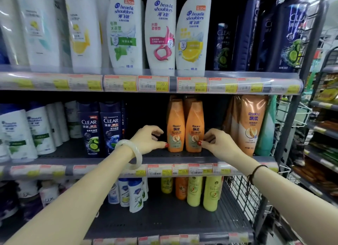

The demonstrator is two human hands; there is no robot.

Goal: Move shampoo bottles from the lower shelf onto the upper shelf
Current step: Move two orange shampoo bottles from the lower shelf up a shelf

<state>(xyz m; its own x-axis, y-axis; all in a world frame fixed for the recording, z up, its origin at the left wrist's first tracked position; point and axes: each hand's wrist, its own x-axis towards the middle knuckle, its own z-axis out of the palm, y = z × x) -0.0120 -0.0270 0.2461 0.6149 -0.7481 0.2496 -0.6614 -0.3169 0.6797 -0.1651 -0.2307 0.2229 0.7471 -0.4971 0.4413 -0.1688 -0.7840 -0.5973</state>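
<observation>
My left hand [148, 139] and right hand [215, 141], fingers loosely curled, thumbs touching two orange Rejoice bottles [184, 127], neither gripped. Both upright, caps up, labels facing me, on middle shelf [102, 157]. Head & Shoulders bottles [159, 30] at 12 o'clock, CLEAR bottles [100, 129] at 9.

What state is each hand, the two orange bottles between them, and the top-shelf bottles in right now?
Left hand: open, thumb tip at left orange bottle's base, not gripping.
Right hand: open, thumb tip on right orange bottle's lower label, not gripping.
Left orange bottle: upright, on middle shelf.
Right orange bottle: upright, touching its neighbour.
Top-shelf bottles: upright, closed.
</observation>
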